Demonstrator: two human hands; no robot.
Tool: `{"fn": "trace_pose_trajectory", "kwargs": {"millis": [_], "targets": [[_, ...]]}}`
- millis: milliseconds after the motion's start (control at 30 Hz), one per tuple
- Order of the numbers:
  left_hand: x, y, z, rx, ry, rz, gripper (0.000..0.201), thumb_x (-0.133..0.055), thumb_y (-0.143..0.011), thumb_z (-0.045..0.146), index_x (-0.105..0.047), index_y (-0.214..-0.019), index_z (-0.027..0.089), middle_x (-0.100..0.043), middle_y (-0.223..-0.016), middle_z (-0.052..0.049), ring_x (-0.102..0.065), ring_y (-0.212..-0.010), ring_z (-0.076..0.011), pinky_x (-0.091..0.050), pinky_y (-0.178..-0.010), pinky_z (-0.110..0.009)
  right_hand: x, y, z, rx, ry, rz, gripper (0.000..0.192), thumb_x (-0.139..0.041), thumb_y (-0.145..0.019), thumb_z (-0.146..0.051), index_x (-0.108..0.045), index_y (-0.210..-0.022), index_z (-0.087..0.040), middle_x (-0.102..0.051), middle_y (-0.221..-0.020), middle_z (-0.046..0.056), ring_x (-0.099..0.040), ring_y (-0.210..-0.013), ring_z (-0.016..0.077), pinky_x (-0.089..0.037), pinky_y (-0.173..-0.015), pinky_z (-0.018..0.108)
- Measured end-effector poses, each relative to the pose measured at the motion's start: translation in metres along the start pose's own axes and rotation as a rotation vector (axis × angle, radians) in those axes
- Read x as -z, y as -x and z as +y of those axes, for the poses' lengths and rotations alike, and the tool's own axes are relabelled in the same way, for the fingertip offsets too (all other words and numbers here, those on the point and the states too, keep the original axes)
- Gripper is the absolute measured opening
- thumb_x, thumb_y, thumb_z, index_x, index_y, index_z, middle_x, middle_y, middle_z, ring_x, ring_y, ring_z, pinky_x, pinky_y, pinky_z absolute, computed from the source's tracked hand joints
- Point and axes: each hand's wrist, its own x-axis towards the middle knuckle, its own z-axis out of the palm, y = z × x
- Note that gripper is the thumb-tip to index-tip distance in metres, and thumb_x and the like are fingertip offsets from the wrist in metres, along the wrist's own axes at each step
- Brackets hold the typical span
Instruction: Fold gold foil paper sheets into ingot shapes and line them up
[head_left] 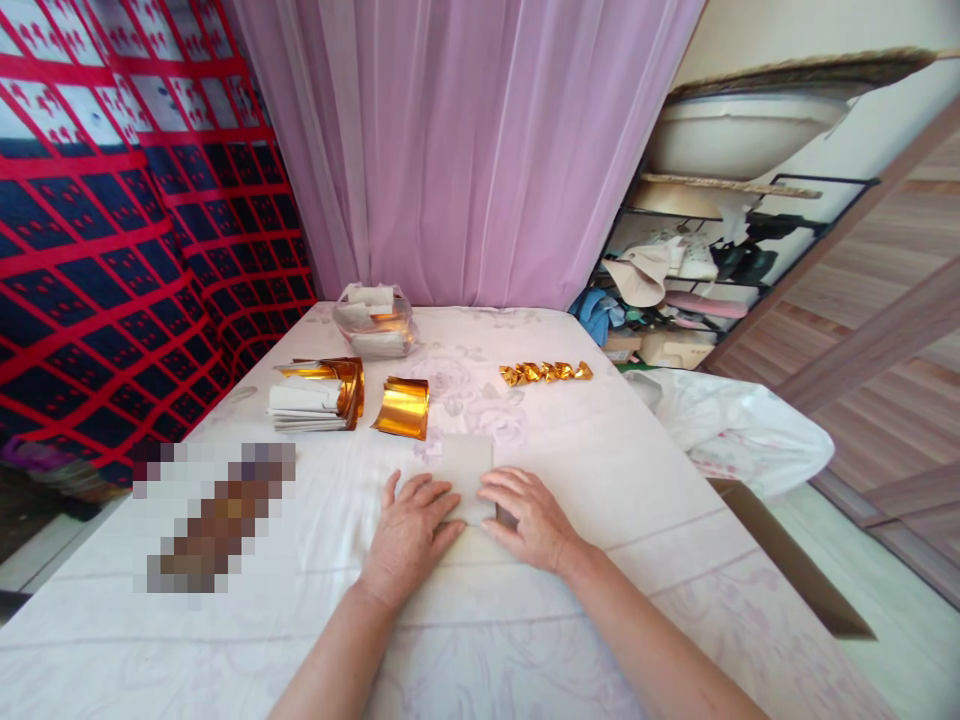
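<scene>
A pale grey-white sheet of paper [468, 460] lies on the table in front of me, under both hands. My left hand [416, 520] rests palm down at its left edge, fingers stretched out and thumb on the sheet. At the right edge my right hand [529, 515] has curved fingers and thumb on the paper; a small brownish patch shows between them, perhaps the sheet's turned-up underside. Beyond lie a small stack of gold foil paper sheets [405, 407] and a thicker stack of foil paper [307, 405], pale sides partly showing. Folded gold foil pieces [546, 373] sit in a row at the right.
A clear plastic bag [373, 322] holding more paper stands at the table's far left. A blurred-out item [225, 515] lies at left. Beside the table's right edge are a white plastic bag [742, 425] and a shelf rack [697, 190]. A purple curtain [457, 150] hangs behind.
</scene>
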Motion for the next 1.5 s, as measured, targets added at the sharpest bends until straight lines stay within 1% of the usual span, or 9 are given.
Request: {"fn": "trace_pose_trajectory", "kwargs": {"millis": [200, 433, 667, 800, 967, 1100, 1267, 1367, 1500], "targets": [[0.006, -0.004, 0.006, -0.006, 0.039, 0.028, 0.016, -0.062, -0.09, 0.033, -0.072, -0.101, 0.026, -0.075, -0.096, -0.004, -0.065, -0.098, -0.0242, -0.024, -0.112, -0.058, 0.002, 0.002, -0.008, -0.018, 0.017, -0.07, 0.037, -0.068, -0.082, -0.03, -0.064, -0.118, -0.023, -0.066, -0.123, 0.01, -0.059, -0.114, 0.0256, -0.044, -0.099, 0.042], [0.008, -0.004, 0.009, 0.029, 0.1, -0.002, 0.029, -0.051, -0.095, 0.041, -0.069, -0.081, 0.024, -0.071, -0.072, -0.002, -0.066, -0.077, -0.0197, -0.034, -0.108, -0.051, -0.003, 0.003, -0.002, -0.029, -0.016, 0.049, 0.019, -0.049, -0.095, -0.023, -0.067, -0.09, -0.023, -0.073, -0.086, 0.005, -0.067, -0.082, 0.0181, -0.048, -0.08, 0.031], [0.001, 0.004, 0.007, 0.075, 0.239, 0.061, 0.049, -0.061, -0.087, 0.043, -0.053, -0.131, 0.023, -0.074, -0.092, -0.004, -0.069, -0.089, -0.0216, -0.044, -0.103, -0.046, 0.008, 0.002, -0.003, -0.161, -0.125, -0.013, 0.028, -0.044, -0.094, -0.027, -0.063, -0.074, -0.022, -0.064, -0.064, 0.001, -0.06, -0.062, 0.015, -0.041, -0.061, 0.026], [-0.003, 0.003, 0.007, 0.095, 0.215, 0.032, 0.053, -0.057, -0.088, 0.032, -0.046, -0.139, 0.023, -0.072, -0.082, 0.0, -0.068, -0.085, -0.0195, -0.04, -0.106, -0.049, 0.008, 0.002, -0.001, -0.183, -0.107, -0.017, 0.027, -0.046, -0.092, -0.026, -0.062, -0.072, -0.022, -0.063, -0.064, 0.001, -0.059, -0.063, 0.015, -0.04, -0.063, 0.026], [-0.007, 0.002, 0.007, 0.098, 0.19, 0.021, 0.054, -0.055, -0.089, 0.027, -0.043, -0.142, 0.023, -0.066, -0.071, 0.004, -0.065, -0.076, -0.0174, -0.041, -0.105, -0.049, 0.001, -0.002, 0.003, -0.184, -0.056, 0.108, 0.02, -0.054, -0.088, -0.023, -0.065, -0.071, -0.022, -0.067, -0.073, 0.003, -0.06, -0.075, 0.018, -0.044, -0.073, 0.031], [-0.006, 0.0, 0.008, 0.086, 0.123, 0.044, 0.052, -0.058, -0.088, 0.027, -0.047, -0.138, 0.02, -0.07, -0.087, -0.002, -0.064, -0.088, -0.0215, -0.043, -0.103, -0.05, -0.005, -0.003, 0.006, -0.199, 0.026, 0.161, 0.013, -0.059, -0.085, -0.022, -0.067, -0.075, -0.023, -0.069, -0.095, 0.006, -0.058, -0.097, 0.0233, -0.045, -0.087, 0.038], [-0.002, 0.0, 0.012, 0.062, 0.009, 0.021, 0.036, -0.059, -0.088, 0.029, -0.062, -0.124, 0.022, -0.061, -0.131, -0.011, -0.052, -0.123, -0.0314, -0.038, -0.106, -0.056, -0.011, 0.0, 0.006, -0.266, 0.145, 0.102, 0.018, -0.057, -0.084, -0.022, -0.068, -0.098, -0.022, -0.062, -0.125, 0.01, -0.049, -0.123, 0.0277, -0.041, -0.101, 0.044], [-0.001, 0.0, 0.013, 0.062, -0.011, -0.028, 0.034, -0.059, -0.089, 0.031, -0.063, -0.122, 0.023, -0.062, -0.131, -0.009, -0.051, -0.126, -0.0319, -0.034, -0.108, -0.059, -0.012, 0.001, 0.005, -0.313, 0.243, 0.048, 0.038, -0.055, -0.085, -0.026, -0.062, -0.121, -0.017, -0.055, -0.137, 0.015, -0.043, -0.131, 0.0324, -0.04, -0.101, 0.049], [-0.001, 0.0, 0.013, 0.076, -0.006, -0.032, 0.034, -0.059, -0.09, 0.032, -0.063, -0.122, 0.023, -0.063, -0.13, -0.009, -0.051, -0.127, -0.0318, -0.034, -0.109, -0.059, -0.011, 0.0, 0.005, -0.325, 0.277, -0.02, 0.038, -0.053, -0.086, -0.028, -0.062, -0.121, -0.017, -0.052, -0.14, 0.017, -0.041, -0.134, 0.0354, -0.04, -0.098, 0.053]]}}
